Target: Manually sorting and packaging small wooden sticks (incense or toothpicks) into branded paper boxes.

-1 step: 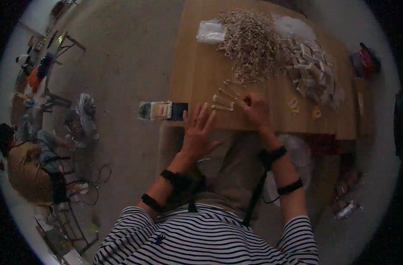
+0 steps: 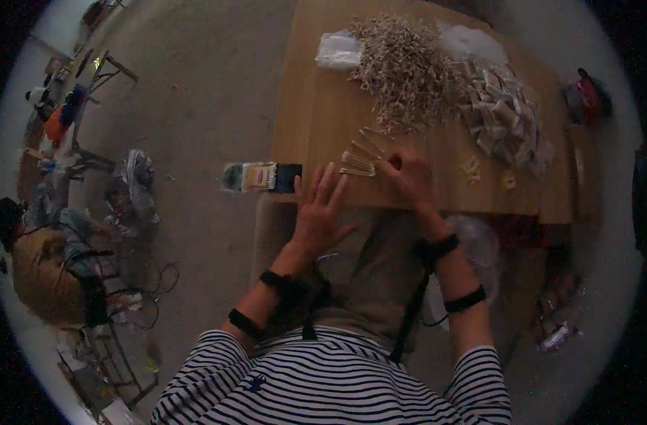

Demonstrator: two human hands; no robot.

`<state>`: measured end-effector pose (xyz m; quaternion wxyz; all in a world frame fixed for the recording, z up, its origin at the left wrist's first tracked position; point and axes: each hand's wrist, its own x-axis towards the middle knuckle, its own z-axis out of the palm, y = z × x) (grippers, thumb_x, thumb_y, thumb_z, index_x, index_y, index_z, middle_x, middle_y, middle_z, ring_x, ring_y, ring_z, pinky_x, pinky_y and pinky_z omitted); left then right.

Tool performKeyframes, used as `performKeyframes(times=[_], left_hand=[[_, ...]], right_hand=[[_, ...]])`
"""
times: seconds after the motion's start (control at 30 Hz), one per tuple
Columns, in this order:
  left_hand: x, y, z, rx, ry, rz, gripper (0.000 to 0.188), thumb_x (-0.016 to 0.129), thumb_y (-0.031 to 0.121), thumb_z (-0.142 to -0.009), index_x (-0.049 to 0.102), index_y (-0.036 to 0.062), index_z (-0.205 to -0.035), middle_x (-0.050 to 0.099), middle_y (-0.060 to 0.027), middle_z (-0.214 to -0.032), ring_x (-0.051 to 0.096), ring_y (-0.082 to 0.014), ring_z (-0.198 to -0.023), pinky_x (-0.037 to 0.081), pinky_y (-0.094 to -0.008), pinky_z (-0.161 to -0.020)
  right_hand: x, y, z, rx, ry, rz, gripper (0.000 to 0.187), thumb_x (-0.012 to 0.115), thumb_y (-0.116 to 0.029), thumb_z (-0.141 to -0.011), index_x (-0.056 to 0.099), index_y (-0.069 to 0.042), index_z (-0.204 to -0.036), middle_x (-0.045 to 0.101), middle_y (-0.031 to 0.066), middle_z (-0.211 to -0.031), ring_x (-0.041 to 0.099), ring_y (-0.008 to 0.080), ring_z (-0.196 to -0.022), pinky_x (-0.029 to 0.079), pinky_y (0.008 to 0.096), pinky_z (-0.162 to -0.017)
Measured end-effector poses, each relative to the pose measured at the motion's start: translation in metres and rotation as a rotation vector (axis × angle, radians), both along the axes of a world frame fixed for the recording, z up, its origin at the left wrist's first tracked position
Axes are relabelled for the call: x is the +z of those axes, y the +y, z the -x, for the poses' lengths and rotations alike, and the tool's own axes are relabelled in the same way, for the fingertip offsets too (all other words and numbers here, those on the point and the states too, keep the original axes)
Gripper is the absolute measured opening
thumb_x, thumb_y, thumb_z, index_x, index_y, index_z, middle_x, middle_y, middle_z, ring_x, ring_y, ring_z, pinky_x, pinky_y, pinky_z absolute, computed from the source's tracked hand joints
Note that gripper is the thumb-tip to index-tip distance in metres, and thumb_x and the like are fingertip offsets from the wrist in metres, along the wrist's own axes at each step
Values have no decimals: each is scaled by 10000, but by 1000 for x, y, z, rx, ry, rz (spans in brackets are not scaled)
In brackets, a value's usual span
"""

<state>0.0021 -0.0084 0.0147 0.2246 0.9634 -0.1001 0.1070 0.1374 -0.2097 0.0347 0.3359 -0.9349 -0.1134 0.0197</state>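
A short row of thin sticks with pale tips, apparently cotton swabs (image 2: 357, 165), lies on the wooden table in front of me. My right hand (image 2: 408, 173) is closed, thumb and fingers pinched at the right end of these swabs, where a few longer ones slant up to the left. To their left, my left hand (image 2: 318, 212) rests at the table's near edge, fingers stretched and spread, holding nothing. Just beyond its fingers, a clear packet of swabs (image 2: 260, 177) with a yellow label lies on a dark flat piece jutting past the table's left edge.
A large heap of loose swabs (image 2: 408, 71) covers the far part of the wooden table (image 2: 316, 127). White plastic bags (image 2: 339, 51) lie left of it, and many filled packets (image 2: 504, 113) right. Small yellow slips (image 2: 471, 168) lie nearer. A person (image 2: 51, 269) sits far left.
My right fingertips have shifted very slightly left at the ends of the swabs. My left hand, the packet and the heaps stay where they were.
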Motion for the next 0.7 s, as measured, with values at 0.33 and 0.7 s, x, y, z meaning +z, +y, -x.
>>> performKeyframes(times=[0.33,0.7], left_hand=[[6,-8,-14,43,53,-55,1069,811,556,-638,353,161,-1520,222,-174,-1606,180,-404,-1488,87,-735,-1114],[14,-14,-32,60,35,-79,1084,892,459,-557,411,136,-1474,239,-176,-1592,168,-384,-1496,125,-722,-1118]], right_hand=[[-5,6,3,-21,28,-53,336,760,-362,-787,659,-44,-824,651,135,-807,634,284,-727,491,415,-655],[-6,6,4,-45,27,-22,304,796,-342,-755,670,-75,-830,635,81,-796,632,218,-714,491,366,-646]])
